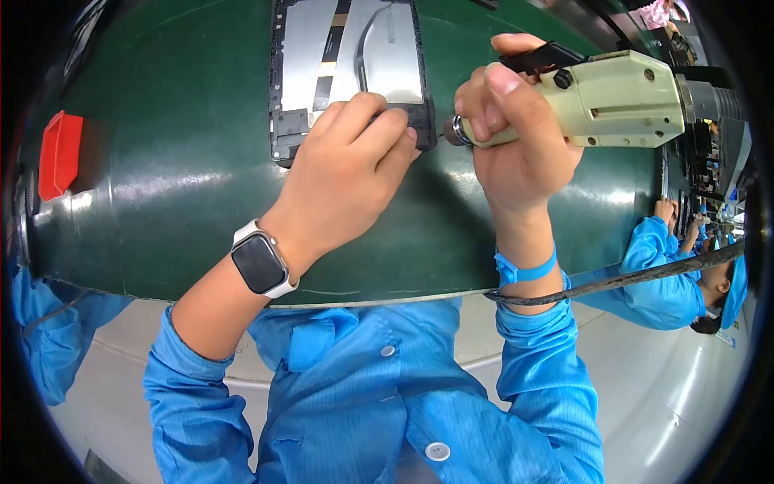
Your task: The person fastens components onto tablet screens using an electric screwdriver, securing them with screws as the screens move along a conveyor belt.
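Observation:
An opened tablet (395,73) lies on the green table, its silver inside facing up in a black frame. A dark flat ribbon cable and a thin black cable run down it. My left hand (343,173) rests over the tablet's near end, fingers curled and pressed together at its lower right part; what lies under the fingertips is hidden. My right hand (524,133) is wrapped round a pale cream electric screwdriver (617,101) with a black lever. The screwdriver is held sideways, its tip pointing left beside the tablet's near right corner.
A red tray (60,156) stands at the left of the green table (185,218). A dark cord (645,274) passes across my right wrist, beside a blue wrist strap (526,270). Another person in blue (665,278) works at the right; blue clothing shows at the far left.

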The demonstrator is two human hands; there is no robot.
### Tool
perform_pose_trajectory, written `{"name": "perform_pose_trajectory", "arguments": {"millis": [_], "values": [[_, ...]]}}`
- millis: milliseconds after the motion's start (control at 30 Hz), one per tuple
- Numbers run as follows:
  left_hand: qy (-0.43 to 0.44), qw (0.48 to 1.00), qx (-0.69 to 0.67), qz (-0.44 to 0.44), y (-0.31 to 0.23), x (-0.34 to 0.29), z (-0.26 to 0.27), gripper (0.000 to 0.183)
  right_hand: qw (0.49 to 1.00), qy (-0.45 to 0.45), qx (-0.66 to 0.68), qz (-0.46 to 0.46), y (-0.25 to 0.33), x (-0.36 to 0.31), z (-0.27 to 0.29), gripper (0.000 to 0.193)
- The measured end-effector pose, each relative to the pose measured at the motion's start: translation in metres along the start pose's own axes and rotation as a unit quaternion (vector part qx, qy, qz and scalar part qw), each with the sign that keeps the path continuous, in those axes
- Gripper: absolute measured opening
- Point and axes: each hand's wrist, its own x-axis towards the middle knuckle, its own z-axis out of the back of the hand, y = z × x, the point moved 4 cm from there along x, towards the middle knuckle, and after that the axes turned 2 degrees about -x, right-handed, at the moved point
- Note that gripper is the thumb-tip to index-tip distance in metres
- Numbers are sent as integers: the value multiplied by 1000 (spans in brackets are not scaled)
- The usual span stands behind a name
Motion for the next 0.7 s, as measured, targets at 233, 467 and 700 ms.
{"name": "perform_pose_trajectory", "arguments": {"millis": [233,467,700], "values": [[-23,1000,-9,-3,2,0,3,19,1000,9,2,-13,-8,-1,-6,22],[-20,999,-28,3,5,0,5,20,993,20,-115,-19,-5,-3,-11,19],[46,999,-24,-16,10,-7,11,30,989,1,-145,-29,-1,-2,-8,22]]}}
